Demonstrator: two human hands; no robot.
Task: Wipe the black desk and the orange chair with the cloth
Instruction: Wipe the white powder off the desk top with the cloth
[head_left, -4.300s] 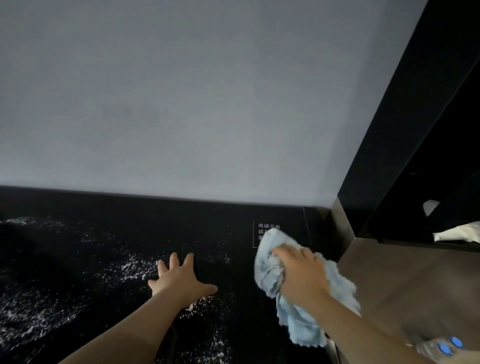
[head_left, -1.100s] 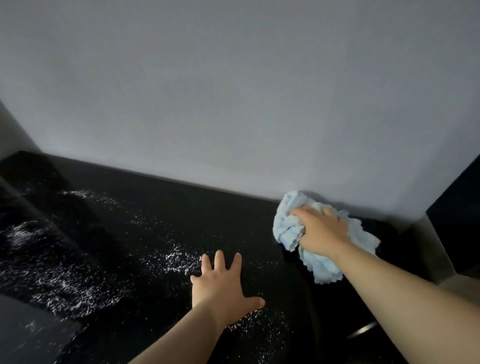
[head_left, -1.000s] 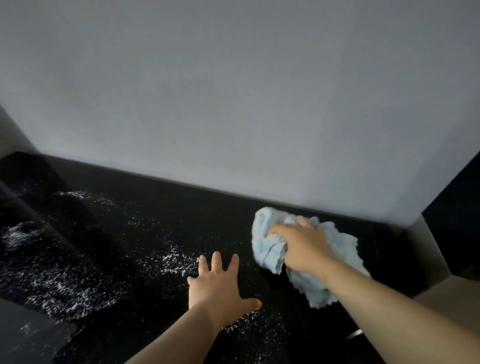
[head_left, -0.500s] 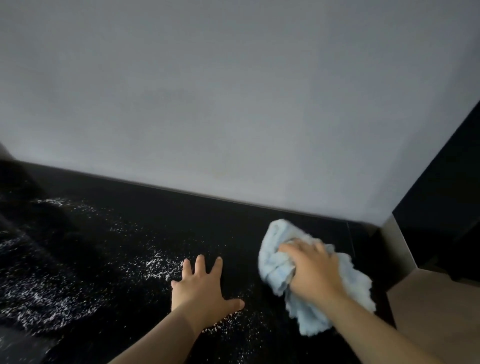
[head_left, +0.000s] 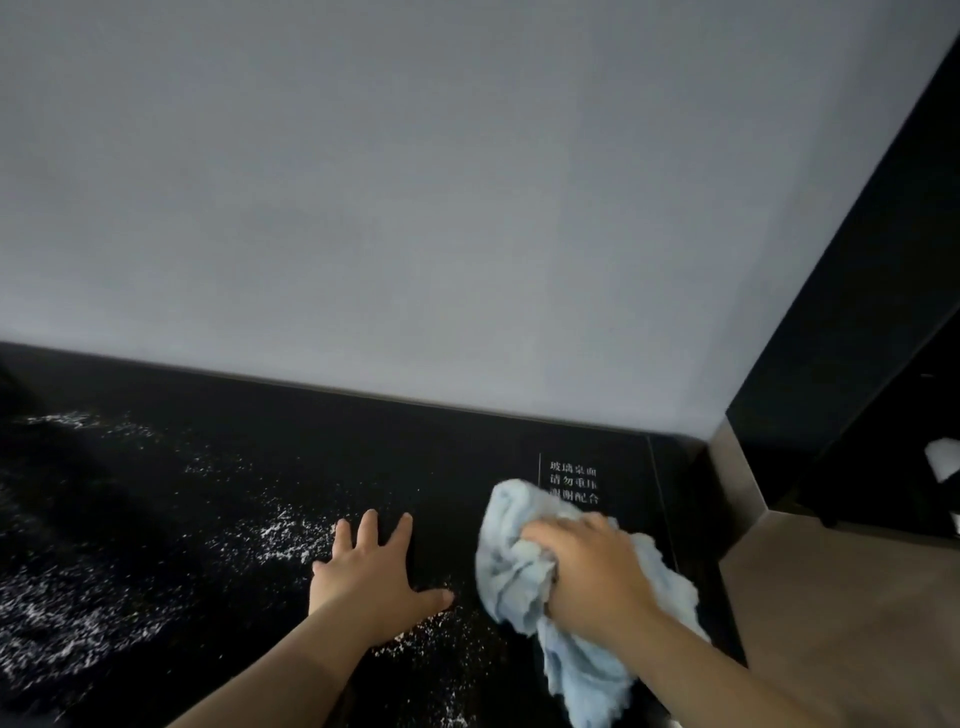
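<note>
R hand (head_left: 597, 569) grips cloth (head_left: 511, 566), hiding label; L hand (head_left: 371, 577) flat on desk (head_left: 208, 519).

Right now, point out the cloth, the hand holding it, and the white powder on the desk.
cloth (head_left: 511, 577), head view, bunched folds left of the knuckles.
right hand (head_left: 597, 577), head view, back of the hand.
white powder (head_left: 283, 538), head view, dense patch beside the left fingers.

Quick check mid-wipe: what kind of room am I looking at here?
Probably an office or public study space, not a home. A glossy black desk butts against a plain grey wall; printed Chinese notice sits on the desktop; dark built-in shelving stands to the right.
</note>
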